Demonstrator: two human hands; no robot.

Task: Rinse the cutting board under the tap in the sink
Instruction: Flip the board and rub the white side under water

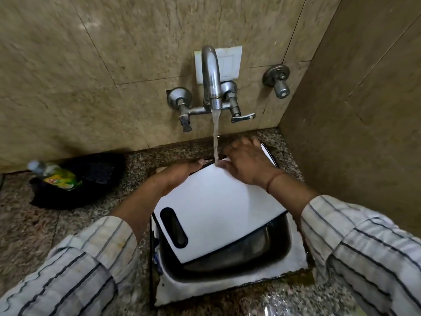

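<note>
The flat white plastic cutting board (214, 208) lies tilted across the small steel sink (268, 245), its far end raised toward the wall and its near end dipping into the basin. Its long axis runs from about five o'clock near the person up to eleven o'clock at the wall, or close to it. The dark oval handle slot sits at the near left corner, around seven o'clock, so the board points handle-end toward the person and plain end toward the curved chrome wall tap (211, 76).

Water falls from the spout in a steady stream (215, 137) and lands at the board's far edge, right at twelve o'clock, between the two hands.

The left hand (180, 174) holds the board's far left edge, at about ten o'clock from its middle, fingers curled over the rim; how firmly it grips I cannot tell. The right hand (246, 165) rests flat on the far right part of the board, at about one o'clock, fingers spread and loose, touching the surface just beside where the water strikes. It is the hand nearer the stream.

As I judge it, only the far end is getting wet. The near end and handle slot lie well away from the stream, so the board would have to slide or tip along its long axis.
</note>
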